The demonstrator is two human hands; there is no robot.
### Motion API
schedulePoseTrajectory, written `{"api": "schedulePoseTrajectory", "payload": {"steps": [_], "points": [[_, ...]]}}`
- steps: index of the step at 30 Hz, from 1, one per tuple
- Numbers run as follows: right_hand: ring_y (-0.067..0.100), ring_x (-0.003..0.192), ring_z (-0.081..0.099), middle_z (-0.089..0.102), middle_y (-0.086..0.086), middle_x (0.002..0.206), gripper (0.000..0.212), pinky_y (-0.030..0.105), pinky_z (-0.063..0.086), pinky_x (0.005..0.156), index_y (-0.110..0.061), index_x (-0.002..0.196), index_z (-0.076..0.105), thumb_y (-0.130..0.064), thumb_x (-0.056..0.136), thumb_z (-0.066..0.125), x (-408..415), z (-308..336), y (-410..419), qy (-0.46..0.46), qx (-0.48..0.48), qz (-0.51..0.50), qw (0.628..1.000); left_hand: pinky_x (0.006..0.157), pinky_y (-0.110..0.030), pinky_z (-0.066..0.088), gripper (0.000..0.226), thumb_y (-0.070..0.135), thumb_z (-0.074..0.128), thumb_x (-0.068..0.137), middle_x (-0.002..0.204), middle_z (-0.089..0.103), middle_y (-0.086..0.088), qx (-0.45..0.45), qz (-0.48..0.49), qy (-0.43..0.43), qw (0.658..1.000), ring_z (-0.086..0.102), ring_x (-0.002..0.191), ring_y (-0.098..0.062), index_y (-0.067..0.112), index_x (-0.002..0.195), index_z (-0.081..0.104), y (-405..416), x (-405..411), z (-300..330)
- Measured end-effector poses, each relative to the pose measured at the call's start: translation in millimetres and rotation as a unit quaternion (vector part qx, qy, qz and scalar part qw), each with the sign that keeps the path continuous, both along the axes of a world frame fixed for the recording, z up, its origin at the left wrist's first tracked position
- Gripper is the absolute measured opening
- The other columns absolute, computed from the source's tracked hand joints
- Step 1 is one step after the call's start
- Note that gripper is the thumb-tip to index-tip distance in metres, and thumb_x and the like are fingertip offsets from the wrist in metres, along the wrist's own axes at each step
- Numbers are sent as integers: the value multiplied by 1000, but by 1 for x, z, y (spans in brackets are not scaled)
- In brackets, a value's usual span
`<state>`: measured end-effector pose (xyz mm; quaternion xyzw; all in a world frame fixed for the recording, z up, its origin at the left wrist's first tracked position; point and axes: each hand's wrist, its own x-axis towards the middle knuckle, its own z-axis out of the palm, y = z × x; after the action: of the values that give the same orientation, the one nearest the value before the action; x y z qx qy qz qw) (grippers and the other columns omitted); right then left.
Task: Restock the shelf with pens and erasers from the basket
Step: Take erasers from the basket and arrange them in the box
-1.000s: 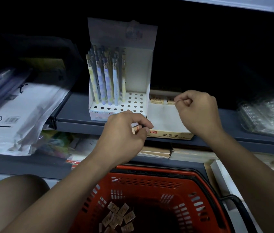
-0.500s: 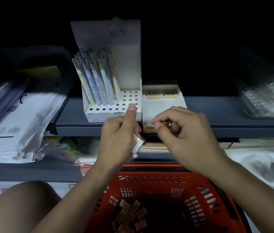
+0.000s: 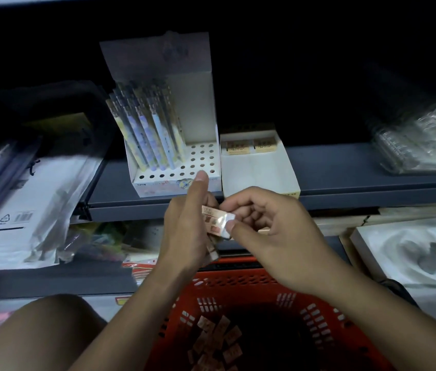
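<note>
My left hand holds a small stack of wrapped erasers in front of the shelf edge, thumb raised. My right hand pinches the end of the top eraser of that stack. Above them on the grey shelf stands a white eraser box with two erasers at its back. To its left is a white pen display box with several pens standing in its holes. Below my hands, the red basket holds several loose erasers.
Plastic-wrapped packets lie on the left part of the shelf. Clear-wrapped spiral notebooks lie at the right. A lower shelf holds stacked paper goods. My knee is at bottom left.
Both hands have drawn back from the eraser box to the front of the shelf edge. My right hand has come to the erasers in my left hand and now pinches the top one.
</note>
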<state>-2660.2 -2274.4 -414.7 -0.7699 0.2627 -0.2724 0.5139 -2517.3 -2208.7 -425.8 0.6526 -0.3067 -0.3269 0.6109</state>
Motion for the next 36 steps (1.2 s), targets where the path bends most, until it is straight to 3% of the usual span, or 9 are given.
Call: {"api": "schedulePoseTrajectory", "payload": {"steps": [5, 10, 13, 16, 21, 24, 27, 32, 36], "points": [[24, 80, 64, 67, 2, 86, 23, 44, 58, 72, -32, 99, 75, -11, 95, 70, -10, 2, -8, 10, 13, -30, 999, 35, -24, 34, 80, 61, 43, 103, 69, 61, -38, 23, -53, 3, 998, 61, 42, -27, -13, 77, 63, 7, -1, 5], [20, 72, 73, 72, 4, 83, 27, 58, 59, 73, -32, 102, 75, -8, 99, 62, -17, 8, -16, -7, 37, -53, 998, 34, -21, 32, 52, 50, 54, 102, 66, 67, -26, 14, -106, -7, 994, 56, 38, -19, 6, 87, 78, 6, 0, 6], [19, 65, 69, 72, 2, 81, 27, 44, 60, 65, -30, 113, 76, -11, 102, 60, -22, 11, -21, -1, 27, -72, 997, 33, -20, 31, 33, 36, 64, 99, 61, 64, -15, 21, -159, -34, 987, 53, 37, -19, 7, 90, 78, 7, 1, 8], [24, 70, 67, 72, -5, 86, 26, 37, 56, 64, -31, 119, 71, -15, 99, 66, -23, 10, -24, 4, 19, -100, 995, 35, -20, 32, 25, 34, 67, 98, 61, 60, -28, 35, -205, -60, 976, 45, 39, -28, 13, 88, 77, 9, 1, 9], [4, 64, 63, 71, 1, 79, 19, 21, 49, 67, -33, 107, 65, -24, 94, 75, -22, 10, -21, 11, -9, -117, 993, 34, -19, 32, 22, 26, 66, 100, 57, 60, -17, 12, -189, -35, 981, 49, 38, -26, 9, 88, 75, 8, -5, 3], [4, 62, 62, 69, -1, 78, 26, 22, 48, 65, -36, 111, 59, -28, 93, 75, -21, 11, -18, 23, -32, -133, 990, 34, -20, 32, 22, 28, 67, 98, 61, 58, -8, -10, -146, -1, 989, 53, 41, -22, 9, 91, 76, 5, -8, 1], [8, 70, 66, 67, -8, 88, 34, 25, 54, 65, -37, 112, 54, -30, 89, 79, -19, 10, -14, 29, -57, -160, 985, 33, -19, 32, 24, 31, 67, 95, 64, 54, -14, -30, -105, 36, 993, 52, 46, -29, 8, 91, 76, 4, -9, 1], [4, 82, 65, 65, -17, 95, 29, 12, 50, 67, -33, 109, 61, -34, 88, 80, -15, 8, -3, 44, -146, -141, 978, 33, -17, 32, 31, 38, 72, 90, 62, 55, -18, -30, -117, 73, 990, 48, 53, -30, 7, 89, 75, 4, -8, -1], [4, 82, 61, 64, -19, 94, 35, 17, 51, 67, -34, 110, 64, -45, 83, 82, -18, 10, -6, 78, -213, -142, 964, 33, -17, 30, 34, 37, 72, 88, 60, 56, -23, -25, -130, 75, 988, 43, 48, -31, 3, 87, 72, 6, -2, -1]]}}
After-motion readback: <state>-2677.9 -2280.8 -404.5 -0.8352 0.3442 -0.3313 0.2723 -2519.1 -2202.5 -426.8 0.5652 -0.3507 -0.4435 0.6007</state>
